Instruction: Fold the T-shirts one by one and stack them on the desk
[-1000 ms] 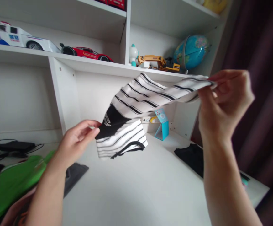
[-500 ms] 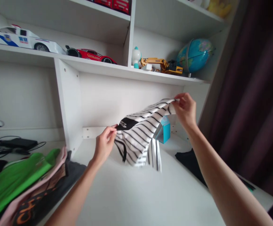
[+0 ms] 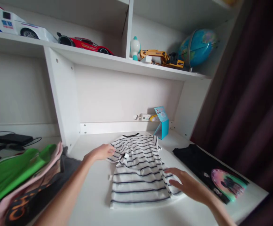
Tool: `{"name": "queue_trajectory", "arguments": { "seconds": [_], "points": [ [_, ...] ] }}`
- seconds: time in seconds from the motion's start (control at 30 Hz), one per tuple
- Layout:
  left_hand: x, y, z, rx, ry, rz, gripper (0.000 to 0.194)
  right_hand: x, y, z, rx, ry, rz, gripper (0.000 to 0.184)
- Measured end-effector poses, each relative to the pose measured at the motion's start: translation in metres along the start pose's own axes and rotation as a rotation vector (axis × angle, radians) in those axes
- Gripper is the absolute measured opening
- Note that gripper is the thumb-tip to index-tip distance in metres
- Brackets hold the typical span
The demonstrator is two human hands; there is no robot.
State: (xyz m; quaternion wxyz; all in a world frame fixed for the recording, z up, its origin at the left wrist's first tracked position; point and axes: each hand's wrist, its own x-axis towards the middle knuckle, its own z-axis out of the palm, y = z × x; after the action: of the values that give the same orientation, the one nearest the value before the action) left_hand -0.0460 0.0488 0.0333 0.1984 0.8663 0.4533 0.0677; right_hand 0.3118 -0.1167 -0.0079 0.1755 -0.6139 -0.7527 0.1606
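Note:
A white T-shirt with dark stripes (image 3: 139, 169) lies spread on the white desk, its dark-trimmed neckline toward the back wall. Its left side is rumpled and bunched near the sleeve. At that sleeve is my left hand (image 3: 103, 151), seen from the back; its fingertips are blurred and partly hidden, so their grip is unclear. My right hand (image 3: 185, 183) is over the shirt's right edge, thumb and fingers apart, holding nothing.
Folded clothes, a green one (image 3: 21, 172) on top, are piled at the left. A black printed T-shirt (image 3: 197, 160) lies at the right. Behind stand a blue folded card stand (image 3: 163, 128) and a power strip (image 3: 145, 117). Toy cars, an excavator (image 3: 160, 56) and a globe (image 3: 198, 47) sit on the shelf.
The striped T-shirt, held up in both hands before, now lies spread on the desk. Both hands have come down, and the right has let go. The view has tilted slightly downward.

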Motion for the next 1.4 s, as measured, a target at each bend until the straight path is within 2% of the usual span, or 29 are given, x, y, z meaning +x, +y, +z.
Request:
{"name": "queue_trajectory", "arguments": {
  "seconds": [0.1,0.17,0.23,0.3,0.4,0.5,0.6,0.67,0.73,0.8,0.87,0.93,1.03,1.13,1.23,1.3,1.4],
  "points": [
    [0.013,0.009,0.03,0.047,-0.05,0.088,0.034,0.017,0.009,0.031,-0.106,0.108,0.071,0.037],
    [0.018,0.01,0.044,0.09,-0.048,0.099,0.035,0.024,0.011,0.042,-0.128,0.16,0.112,0.037],
    [0.02,0.005,0.05,0.112,-0.026,0.076,0.035,0.028,0.014,0.046,-0.093,0.188,0.116,0.039],
    [0.02,-0.002,0.048,0.118,-0.019,0.041,0.035,0.029,0.019,0.044,-0.051,0.191,0.107,0.038],
    [0.016,-0.015,0.035,0.122,-0.044,-0.066,0.03,0.025,0.033,0.036,-0.042,0.136,0.113,0.03],
    [0.011,-0.03,0.018,0.208,-0.05,-0.267,0.033,0.02,0.046,0.022,-0.098,0.071,0.166,0.026],
    [0.008,-0.035,0.008,0.322,0.013,-0.476,0.038,0.024,0.053,0.01,-0.17,0.033,0.187,0.021],
    [0.01,-0.026,0.012,0.388,0.127,-0.494,0.038,0.038,0.053,0.007,-0.204,0.06,0.2,0.018],
    [0.014,-0.004,0.027,0.418,0.252,-0.395,0.042,0.06,0.049,0.01,-0.234,0.103,0.241,0.019],
    [0.019,0.023,0.052,0.378,0.308,-0.259,0.05,0.087,0.044,0.019,-0.259,0.134,0.287,0.024],
    [0.021,0.047,0.079,0.295,0.254,-0.166,0.063,0.11,0.039,0.029,-0.285,0.164,0.323,0.03],
    [0.019,0.061,0.1,0.243,0.17,-0.104,0.073,0.127,0.035,0.034,-0.305,0.18,0.335,0.032],
    [0.013,0.062,0.111,0.206,0.057,-0.063,0.078,0.137,0.038,0.023,-0.33,0.185,0.323,0.028],
    [0.01,0.056,0.104,0.167,-0.024,-0.054,0.081,0.134,0.049,-0.005,-0.382,0.232,0.359,0.027],
    [0.008,0.054,0.088,0.14,-0.115,-0.048,0.084,0.133,0.059,-0.025,-0.437,0.242,0.428,0.019],
    [0.005,0.054,0.074,0.121,-0.194,-0.057,0.088,0.138,0.061,-0.027,-0.443,0.201,0.424,0.013],
    [0.001,0.05,0.054,0.08,-0.307,-0.044,0.093,0.157,0.062,-0.018,-0.402,0.152,0.353,0.024]
  ]
}}
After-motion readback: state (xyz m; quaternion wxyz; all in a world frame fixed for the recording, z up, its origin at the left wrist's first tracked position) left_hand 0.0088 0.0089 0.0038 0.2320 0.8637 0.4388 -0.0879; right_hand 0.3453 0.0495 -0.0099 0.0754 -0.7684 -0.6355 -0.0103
